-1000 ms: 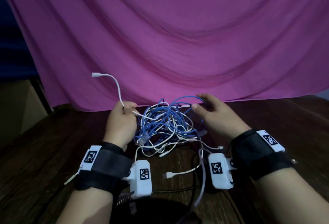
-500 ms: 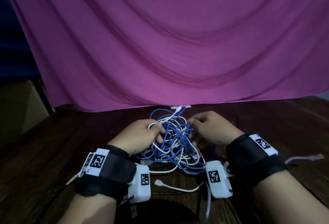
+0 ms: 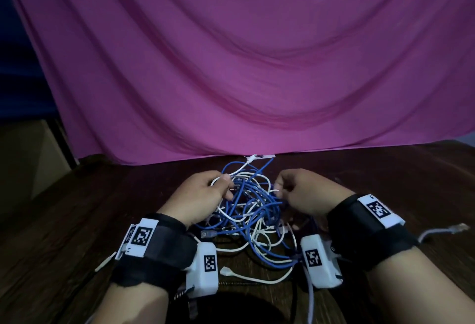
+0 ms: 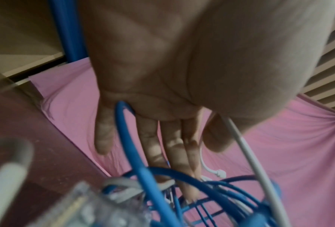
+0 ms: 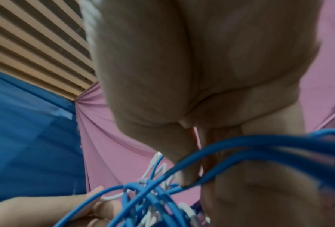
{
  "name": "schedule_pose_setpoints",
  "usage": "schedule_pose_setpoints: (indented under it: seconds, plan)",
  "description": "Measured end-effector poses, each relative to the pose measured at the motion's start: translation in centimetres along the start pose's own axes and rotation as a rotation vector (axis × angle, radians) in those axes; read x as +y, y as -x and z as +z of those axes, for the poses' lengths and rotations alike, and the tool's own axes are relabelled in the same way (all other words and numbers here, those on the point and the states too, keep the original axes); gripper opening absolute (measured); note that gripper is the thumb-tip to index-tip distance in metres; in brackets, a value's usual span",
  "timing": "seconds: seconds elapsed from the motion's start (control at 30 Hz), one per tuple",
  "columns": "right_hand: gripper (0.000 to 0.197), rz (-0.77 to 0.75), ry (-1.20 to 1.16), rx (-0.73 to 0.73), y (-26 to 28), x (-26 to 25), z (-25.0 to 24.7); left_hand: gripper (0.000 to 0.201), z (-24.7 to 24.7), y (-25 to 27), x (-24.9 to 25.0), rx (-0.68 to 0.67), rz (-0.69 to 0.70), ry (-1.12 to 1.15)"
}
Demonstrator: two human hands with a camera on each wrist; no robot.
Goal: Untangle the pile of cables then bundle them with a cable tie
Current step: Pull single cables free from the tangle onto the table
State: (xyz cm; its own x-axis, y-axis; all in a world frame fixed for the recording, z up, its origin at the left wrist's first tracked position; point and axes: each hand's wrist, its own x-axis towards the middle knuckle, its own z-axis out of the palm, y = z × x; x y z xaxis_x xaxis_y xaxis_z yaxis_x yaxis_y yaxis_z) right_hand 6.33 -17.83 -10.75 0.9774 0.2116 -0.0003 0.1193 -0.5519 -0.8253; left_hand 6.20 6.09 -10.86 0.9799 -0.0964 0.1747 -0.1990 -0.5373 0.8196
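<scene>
Pink cloth [image 3: 257,66] hangs in broad folds behind my dark wooden table [image 3: 77,220] and meets its far edge. On the table, directly in front of me, sits the pile of cables [image 3: 253,208], a knot of blue and white strands that lies between my two hands. My left hand [image 3: 203,195] is at the pile's left side; thumb and forefinger pinch a white cable [image 3: 240,169] near the top of the tangle, and from the left wrist view my other fingers [image 4: 174,147] reach out fairly straight into the blue loops [image 4: 153,181]. My right hand [image 3: 305,192] is at the pile's right side with its fingers curled, and in the right wrist view the fingertips close on blue cable [image 5: 217,153] strands that run across them. Both wrists wear black straps carrying white camera blocks with printed markers. A loose white cable end [image 3: 226,271] trails on the table near me, just under the pile. A grey cable with a clear plug [image 3: 458,228] lies off to my right, past my right wrist. A small white connector [image 3: 250,158] points up at the pile's far edge, close to the cloth.
</scene>
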Motion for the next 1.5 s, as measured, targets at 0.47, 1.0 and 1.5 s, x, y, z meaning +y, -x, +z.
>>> schedule_pose_setpoints:
  seconds: [0.47, 1.0, 1.5]
  plan:
    - [0.013, -0.485, -0.798, 0.208, 1.6, -5.8, 0.7, 0.026, 3.2, 2.1, 6.5, 0.085, 0.495, 0.021]
    - [0.010, -0.464, -0.608, 0.345, 2.0, -6.1, -1.6, 0.022, 2.1, 0.7, 4.2, 0.208, 0.351, -0.186]
    - [0.018, -0.526, -0.080, 0.065, 2.2, -6.1, 1.3, 0.014, 0.0, 2.2, 9.3, 0.532, 0.617, 0.638]
